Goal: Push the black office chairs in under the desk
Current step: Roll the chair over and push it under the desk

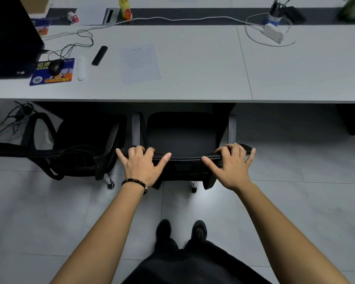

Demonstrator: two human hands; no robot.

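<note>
Gripping the top edge of the centre chair's backrest (184,157), both hands are laid over it from behind. Left hand (140,166) sits on the backrest's left end: fingers curled over the top edge, thumb and little finger splayed wide. A dark bead bracelet (134,182) circles that wrist. Right hand (231,166) mirrors it on the right end, fingers hooked over the edge, thumb pointing inward along the rim. Both arms bare and nearly straight.

Centre black office chair (182,132): the far part of the seat is already under the desk's front edge, grey armrests (136,130) either side reaching the edge, backrest and castors (193,186) still out on the floor.

Second black office chair (76,144) stands just beside it on the left, turned at an angle, seat partly under the desk, its mesh back sticking out to the left.

White desk (193,78) above: sheet of paper (140,63) roughly over the centre chair, black remote-like bar (99,55) next to it, mouse (55,66) on a blue printed mouse pad (51,72), dark computer case (10,37) far left. White power strip (273,33) with coiled cable and a pen cup (275,14) far right.

Grey tile floor (49,212); person's dark shoes (181,230) directly behind the chair.
</note>
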